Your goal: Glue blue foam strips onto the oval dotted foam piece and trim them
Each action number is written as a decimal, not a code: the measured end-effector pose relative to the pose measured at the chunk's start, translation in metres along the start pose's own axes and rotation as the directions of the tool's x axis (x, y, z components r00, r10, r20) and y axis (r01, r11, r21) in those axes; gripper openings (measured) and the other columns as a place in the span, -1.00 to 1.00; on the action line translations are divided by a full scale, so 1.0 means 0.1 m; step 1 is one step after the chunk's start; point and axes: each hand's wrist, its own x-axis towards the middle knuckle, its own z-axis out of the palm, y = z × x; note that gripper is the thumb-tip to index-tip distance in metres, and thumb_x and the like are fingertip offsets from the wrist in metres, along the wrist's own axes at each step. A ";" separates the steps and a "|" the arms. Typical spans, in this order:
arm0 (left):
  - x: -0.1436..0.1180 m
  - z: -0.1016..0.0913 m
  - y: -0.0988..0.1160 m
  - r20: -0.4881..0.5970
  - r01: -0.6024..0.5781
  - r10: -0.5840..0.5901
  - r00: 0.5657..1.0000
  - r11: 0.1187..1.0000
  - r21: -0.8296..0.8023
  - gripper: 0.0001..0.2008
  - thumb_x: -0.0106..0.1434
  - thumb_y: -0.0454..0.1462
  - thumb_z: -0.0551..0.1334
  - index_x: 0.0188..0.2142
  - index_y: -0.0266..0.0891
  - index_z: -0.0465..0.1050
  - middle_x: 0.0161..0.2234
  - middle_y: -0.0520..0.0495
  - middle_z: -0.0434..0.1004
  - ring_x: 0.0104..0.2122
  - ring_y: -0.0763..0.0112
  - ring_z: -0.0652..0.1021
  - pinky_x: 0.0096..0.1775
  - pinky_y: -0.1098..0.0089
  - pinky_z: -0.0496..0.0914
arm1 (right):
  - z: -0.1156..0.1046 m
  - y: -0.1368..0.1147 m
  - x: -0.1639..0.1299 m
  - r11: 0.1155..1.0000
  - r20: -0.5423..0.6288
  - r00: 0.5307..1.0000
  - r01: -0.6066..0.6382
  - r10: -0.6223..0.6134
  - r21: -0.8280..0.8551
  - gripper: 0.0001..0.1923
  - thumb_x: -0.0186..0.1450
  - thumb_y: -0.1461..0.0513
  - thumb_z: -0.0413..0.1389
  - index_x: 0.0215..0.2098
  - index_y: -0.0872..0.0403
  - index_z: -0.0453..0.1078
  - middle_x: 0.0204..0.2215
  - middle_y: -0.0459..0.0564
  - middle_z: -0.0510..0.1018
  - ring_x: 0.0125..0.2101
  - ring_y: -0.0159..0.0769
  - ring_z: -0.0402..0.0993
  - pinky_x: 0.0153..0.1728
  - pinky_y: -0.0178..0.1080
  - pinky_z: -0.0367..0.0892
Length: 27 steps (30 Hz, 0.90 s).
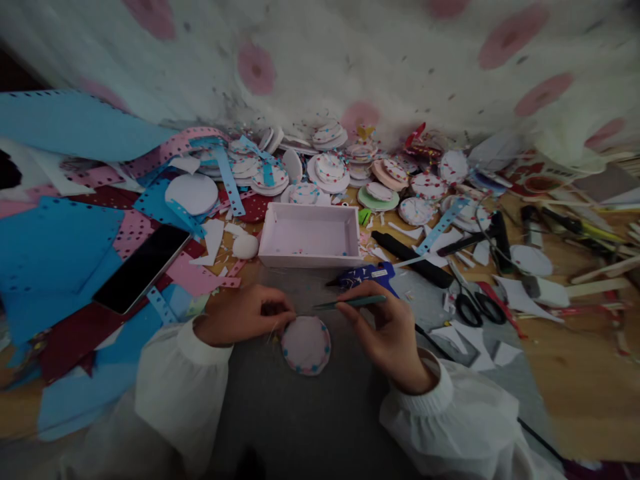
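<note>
A round white disc (306, 345), edged with small pink and blue bits, lies on the grey mat (280, 420) in front of me. My left hand (250, 313) is closed in a pinch at the disc's upper left rim. Fine yellowish strands hang beneath those fingers; what sits between the fingertips is too small to make out. In my right hand (387, 333) I hold dark green tweezers (363, 301), gripped between thumb and fingers. Their tips point left, just above the disc and apart from it. Beyond both hands stands a shallow pale pink box (310, 261) with tiny bits inside.
A blue glue gun (367, 275) lies past my right hand, with black-handled scissors (477, 308) farther right. At left, a phone (143, 267) rests on blue, pink and dark red sheets. Several decorated discs (329, 172) are heaped along the back, before a patterned curtain (320, 60).
</note>
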 end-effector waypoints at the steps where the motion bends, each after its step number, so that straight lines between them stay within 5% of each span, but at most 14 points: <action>1: 0.01 0.01 0.00 0.013 0.006 -0.005 1.000 0.999 -0.043 -0.71 0.27 -0.12 0.15 -0.32 -0.30 0.52 -0.53 0.00 0.56 -0.60 0.52 0.45 -0.55 0.56 0.23 | 0.00 0.00 0.00 1.000 0.009 1.000 0.001 -0.001 -0.004 -0.98 0.22 0.28 0.17 -0.36 0.05 0.41 -0.45 -0.08 0.55 -0.43 -0.35 0.51 -0.39 -0.30 0.40; 9: 0.10 0.06 -0.11 0.066 -0.002 0.018 0.998 0.972 -0.237 -0.70 0.26 -0.11 0.18 -0.33 -0.35 0.48 -0.60 0.01 0.47 -0.67 0.59 0.36 -0.60 0.58 0.25 | 0.01 -0.02 0.02 0.999 0.031 0.999 -0.006 0.007 -0.043 -0.96 0.19 0.32 0.16 -0.39 0.06 0.40 -0.48 -0.08 0.55 -0.47 -0.38 0.51 -0.44 -0.36 0.42; 27: 0.08 0.05 -0.07 0.053 0.000 0.011 0.999 0.980 -0.200 -0.66 0.24 -0.06 0.17 -0.34 -0.33 0.48 -0.60 0.04 0.43 -0.66 0.60 0.33 -0.59 0.57 0.21 | 0.01 -0.02 0.00 0.992 0.066 0.998 0.031 -0.023 -0.118 -0.93 0.19 0.32 0.16 -0.38 0.03 0.37 -0.49 -0.12 0.54 -0.49 -0.38 0.50 -0.47 -0.36 0.40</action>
